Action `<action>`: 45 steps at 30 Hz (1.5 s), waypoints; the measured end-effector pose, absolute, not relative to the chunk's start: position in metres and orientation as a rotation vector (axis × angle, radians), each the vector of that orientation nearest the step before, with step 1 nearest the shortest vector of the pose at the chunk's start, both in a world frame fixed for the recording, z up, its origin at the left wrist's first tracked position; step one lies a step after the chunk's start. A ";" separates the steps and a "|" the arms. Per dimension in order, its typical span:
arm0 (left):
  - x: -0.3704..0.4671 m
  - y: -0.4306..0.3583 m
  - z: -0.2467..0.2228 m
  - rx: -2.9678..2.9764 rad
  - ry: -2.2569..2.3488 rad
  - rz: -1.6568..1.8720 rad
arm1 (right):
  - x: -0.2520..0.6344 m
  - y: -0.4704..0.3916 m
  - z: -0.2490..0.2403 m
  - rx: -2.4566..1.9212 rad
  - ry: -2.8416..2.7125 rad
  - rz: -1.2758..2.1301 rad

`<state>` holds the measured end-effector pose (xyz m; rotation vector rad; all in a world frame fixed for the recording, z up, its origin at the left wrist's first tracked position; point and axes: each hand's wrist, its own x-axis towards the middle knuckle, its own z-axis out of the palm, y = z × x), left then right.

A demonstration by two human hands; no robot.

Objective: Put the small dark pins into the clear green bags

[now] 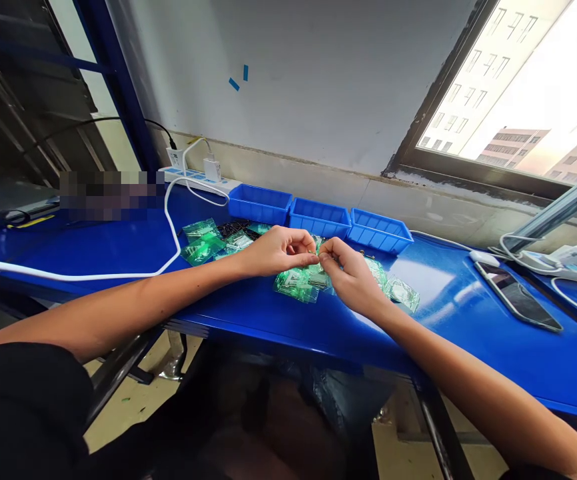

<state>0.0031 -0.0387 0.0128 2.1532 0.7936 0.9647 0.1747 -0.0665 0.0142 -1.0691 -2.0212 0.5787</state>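
Note:
Over the blue table, my left hand (pixel 279 251) and my right hand (pixel 349 272) meet fingertip to fingertip. Each is closed in a pinch. A tiny brass-coloured piece (pixel 312 252) shows at the left fingertips; its kind is too small to make out. What the right fingertips pinch is hidden. Green-tinted plastic bags (pixel 296 285) with small metal parts inside lie just below and behind the hands. More such bags (pixel 202 241) are spread to the left, beside a heap of small dark parts (pixel 233 228). Another bag (pixel 402 293) lies right of my right wrist.
Three blue bins (pixel 319 217) stand in a row along the wall. A power strip (pixel 198 179) with chargers is behind left, and its white cable (pixel 168 227) crosses the blue table (pixel 248 320). A phone (pixel 518 297) lies at right near a metal post (pixel 563 207).

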 end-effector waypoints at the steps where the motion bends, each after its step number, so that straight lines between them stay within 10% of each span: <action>1: 0.003 -0.039 0.013 2.152 0.795 0.984 | 0.175 -0.066 0.015 -1.065 -2.017 0.579; 45: 0.014 -0.041 0.005 1.616 0.477 1.189 | 0.176 -0.067 0.017 -0.929 -1.736 1.095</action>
